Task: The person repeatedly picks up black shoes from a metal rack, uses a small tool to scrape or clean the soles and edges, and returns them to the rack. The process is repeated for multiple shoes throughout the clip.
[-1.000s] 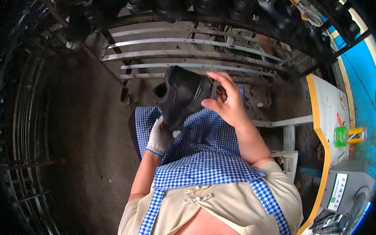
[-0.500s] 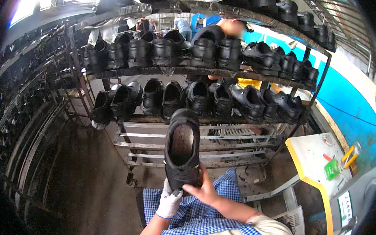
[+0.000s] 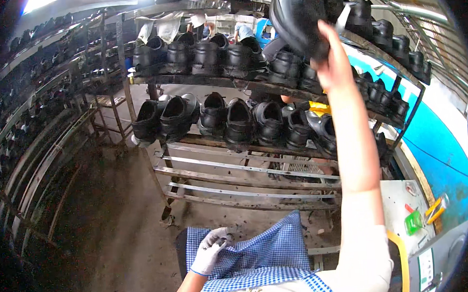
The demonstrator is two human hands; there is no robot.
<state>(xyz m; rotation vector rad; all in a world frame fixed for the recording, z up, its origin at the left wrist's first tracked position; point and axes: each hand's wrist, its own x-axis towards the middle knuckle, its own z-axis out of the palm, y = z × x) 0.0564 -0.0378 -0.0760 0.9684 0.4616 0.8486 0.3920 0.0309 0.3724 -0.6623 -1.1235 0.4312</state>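
My right hand is raised high, shut on a black shoe that it grips by one end. The shoe is tilted in front of the rack's upper shelf and partly hides the shoes behind it. I cannot tell whether it touches the shelf. In a white glove with dark, smudged fingertips, my left hand stays low over the blue checked apron. Its fingers are curled together; whether anything is between them I cannot make out.
A metal rack carries rows of black shoes, with bare slats below. More loaded racks line the left. On the right, a worktable holds a green container and a yellow-handled tool. People work in the background.
My right hand has lifted the shoe from in front of me up to the top shelf on the right. My left hand has let go of the shoe and stayed low.
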